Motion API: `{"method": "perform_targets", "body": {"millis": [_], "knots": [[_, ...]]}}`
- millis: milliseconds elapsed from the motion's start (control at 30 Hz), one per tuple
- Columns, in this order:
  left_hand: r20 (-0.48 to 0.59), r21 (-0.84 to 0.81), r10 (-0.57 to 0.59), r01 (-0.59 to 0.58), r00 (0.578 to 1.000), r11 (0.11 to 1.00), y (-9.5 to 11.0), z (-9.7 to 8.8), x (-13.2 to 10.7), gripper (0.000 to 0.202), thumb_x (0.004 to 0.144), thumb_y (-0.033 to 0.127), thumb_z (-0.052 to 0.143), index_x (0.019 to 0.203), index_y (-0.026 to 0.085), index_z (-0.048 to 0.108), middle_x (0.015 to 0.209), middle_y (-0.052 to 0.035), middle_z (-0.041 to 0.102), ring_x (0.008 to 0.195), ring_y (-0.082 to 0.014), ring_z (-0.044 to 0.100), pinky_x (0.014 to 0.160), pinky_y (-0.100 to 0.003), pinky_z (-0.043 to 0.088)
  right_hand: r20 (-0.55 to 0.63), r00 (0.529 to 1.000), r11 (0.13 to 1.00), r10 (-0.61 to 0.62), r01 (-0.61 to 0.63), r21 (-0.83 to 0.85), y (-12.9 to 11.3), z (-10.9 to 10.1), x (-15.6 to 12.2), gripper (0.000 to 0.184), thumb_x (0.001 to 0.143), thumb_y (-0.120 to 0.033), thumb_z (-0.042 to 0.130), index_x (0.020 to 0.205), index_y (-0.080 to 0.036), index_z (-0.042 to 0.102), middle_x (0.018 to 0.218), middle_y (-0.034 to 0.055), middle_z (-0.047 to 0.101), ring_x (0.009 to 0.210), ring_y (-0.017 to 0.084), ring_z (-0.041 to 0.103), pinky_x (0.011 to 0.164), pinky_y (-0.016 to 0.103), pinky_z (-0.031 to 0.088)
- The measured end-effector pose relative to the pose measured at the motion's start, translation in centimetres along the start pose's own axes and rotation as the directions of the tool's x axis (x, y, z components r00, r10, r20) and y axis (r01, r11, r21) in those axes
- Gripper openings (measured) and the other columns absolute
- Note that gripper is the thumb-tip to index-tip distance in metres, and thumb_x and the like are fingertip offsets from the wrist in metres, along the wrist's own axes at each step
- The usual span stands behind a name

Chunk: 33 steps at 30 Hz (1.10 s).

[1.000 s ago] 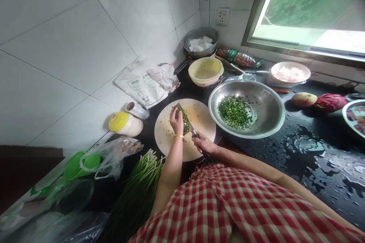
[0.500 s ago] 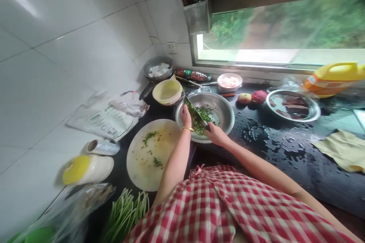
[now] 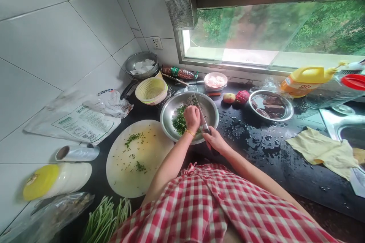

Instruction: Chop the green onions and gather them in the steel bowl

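Note:
A kitchen knife [image 3: 202, 113] slants over the steel bowl [image 3: 214, 126], blade pointing away from me. My right hand [image 3: 215, 139] is wrapped round its dark handle at the bowl's near rim. Right beside the blade, my left hand [image 3: 192, 117] is curled closed above the bowl; what it holds, if anything, is hidden. Chopped green herbs [image 3: 179, 120] lie in the bowl, mostly left of that hand, and some bits stick to the blade near its far end. To the left, a round white cutting board [image 3: 119, 174] carries scattered green bits.
Long green stalks [image 3: 107, 218] lie at the front left. Behind the bowl are a yellow-green strainer basket [image 3: 151, 90] and a pink bowl [image 3: 216, 80] of pale pieces. A bowl with dark meat [image 3: 270, 106], a yellow jug [image 3: 306, 80] and a cloth [image 3: 322, 150] are at right.
My left hand has gone from lying flat along the blade to a closed shape. The knife stands more upright in view and more herbs show. The view has shifted to the right.

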<state>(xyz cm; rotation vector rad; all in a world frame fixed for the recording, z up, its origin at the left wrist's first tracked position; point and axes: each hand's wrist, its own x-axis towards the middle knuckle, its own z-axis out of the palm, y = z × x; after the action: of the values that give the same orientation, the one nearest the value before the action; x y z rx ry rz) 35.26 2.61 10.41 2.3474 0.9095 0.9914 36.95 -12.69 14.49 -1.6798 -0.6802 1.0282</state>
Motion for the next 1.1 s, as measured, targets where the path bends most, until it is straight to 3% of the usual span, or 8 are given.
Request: {"method": "perform_targets", "body": {"millis": [233, 367, 500, 600, 733, 867, 933, 1100], "knots": [[0.164, 0.249, -0.179, 0.135, 0.97, 0.959, -3.9, -1.2, 0.1, 0.019, 0.089, 0.026, 0.04, 0.093, 0.018, 0.056, 0.1, -0.0119, 0.057, 0.101, -0.0254, 0.052, 0.087, -0.041, 0.04, -0.017, 1.0, 1.0, -0.006, 0.006, 0.012, -0.3, -3.4, -1.9, 0.024, 0.076, -0.036, 0.046, 0.095, -0.021, 0.042, 0.04, -0.014, 0.041, 0.028, 0.008, 0.04, 0.033, 0.018, 0.029], [0.108, 0.141, 0.045, -0.06, 0.993, 0.988, -0.8, -1.5, 0.3, 0.023, 0.09, 0.03, 0.041, 0.105, 0.021, 0.055, 0.112, -0.0115, 0.054, 0.111, -0.0246, 0.047, 0.096, -0.04, 0.035, 0.017, 0.998, 0.998, 0.058, -0.059, 0.028, 0.4, -3.2, -2.2, 0.023, 0.075, -0.034, 0.047, 0.093, -0.021, 0.041, 0.043, -0.014, 0.041, 0.03, 0.008, 0.042, 0.032, 0.018, 0.031], [0.127, 0.079, 0.236, -0.247, 0.963, 0.966, 2.4, -1.0, 0.5, 0.025, 0.09, 0.034, 0.041, 0.106, 0.023, 0.058, 0.116, -0.01, 0.054, 0.113, -0.0234, 0.046, 0.1, -0.039, 0.029, 0.102, 0.992, 0.994, 0.076, -0.083, 0.071, 1.0, -3.0, -2.9, 0.025, 0.075, -0.036, 0.048, 0.093, -0.022, 0.04, 0.046, -0.014, 0.041, 0.03, 0.008, 0.041, 0.03, 0.018, 0.031], [0.115, 0.104, 0.232, -0.244, 0.966, 0.964, 2.2, -1.1, 1.5, 0.027, 0.091, 0.033, 0.038, 0.103, 0.024, 0.06, 0.112, -0.0087, 0.056, 0.109, -0.0225, 0.048, 0.1, -0.039, 0.029, 0.18, 0.982, 0.994, 0.065, -0.08, 0.079, 1.1, -4.1, -4.0, 0.027, 0.075, -0.037, 0.049, 0.095, -0.022, 0.041, 0.047, -0.0141, 0.041, 0.03, 0.007, 0.04, 0.03, 0.018, 0.029], [0.107, 0.096, 0.195, -0.205, 0.975, 0.974, -0.3, -1.9, 3.7, 0.029, 0.092, 0.034, 0.036, 0.102, 0.023, 0.061, 0.104, -0.0082, 0.06, 0.105, -0.0218, 0.051, 0.098, -0.038, 0.032, 0.24, 0.967, 0.994, 0.083, -0.097, 0.048, 1.1, -6.4, -5.9, 0.029, 0.076, -0.041, 0.051, 0.096, -0.022, 0.042, 0.049, -0.0133, 0.041, 0.031, 0.007, 0.04, 0.031, 0.017, 0.026], [0.014, 0.068, 0.046, -0.047, 0.999, 0.997, -3.0, -2.1, 4.6, 0.033, 0.093, 0.031, 0.032, 0.098, 0.019, 0.062, 0.097, -0.0102, 0.061, 0.099, -0.021, 0.055, 0.093, -0.036, 0.039, 0.145, 0.986, 0.996, 0.081, -0.076, -0.041, 1.9, -7.7, -7.5, 0.035, 0.078, -0.045, 0.05, 0.102, -0.021, 0.043, 0.045, -0.0132, 0.04, 0.03, 0.007, 0.039, 0.033, 0.018, 0.025], [-0.015, 0.011, 0.038, -0.037, 0.999, 0.999, -3.8, -1.8, 3.8, 0.032, 0.093, 0.029, 0.032, 0.1, 0.018, 0.061, 0.101, -0.0103, 0.061, 0.103, -0.0197, 0.054, 0.095, -0.035, 0.039, 0.046, 0.997, 0.994, 0.063, -0.058, -0.089, 2.4, -7.9, -7.9, 0.038, 0.08, -0.047, 0.049, 0.106, -0.02, 0.043, 0.041, -0.0132, 0.04, 0.03, 0.008, 0.038, 0.034, 0.018, 0.027], [0.21, -0.008, 0.091, -0.091, 0.973, 0.996, -4.4, -1.3, 0.9, 0.031, 0.085, 0.033, 0.049, 0.109, 0.017, 0.059, 0.112, -0.0106, 0.06, 0.111, -0.0228, 0.053, 0.098, -0.038, 0.04, -0.129, 0.991, 0.993, -0.037, 0.022, -0.118, 2.6, -7.0, -7.6, 0.038, 0.08, -0.049, 0.05, 0.103, -0.019, 0.045, 0.042, -0.0115, 0.043, 0.034, 0.009, 0.041, 0.039, 0.021, 0.033]]}}
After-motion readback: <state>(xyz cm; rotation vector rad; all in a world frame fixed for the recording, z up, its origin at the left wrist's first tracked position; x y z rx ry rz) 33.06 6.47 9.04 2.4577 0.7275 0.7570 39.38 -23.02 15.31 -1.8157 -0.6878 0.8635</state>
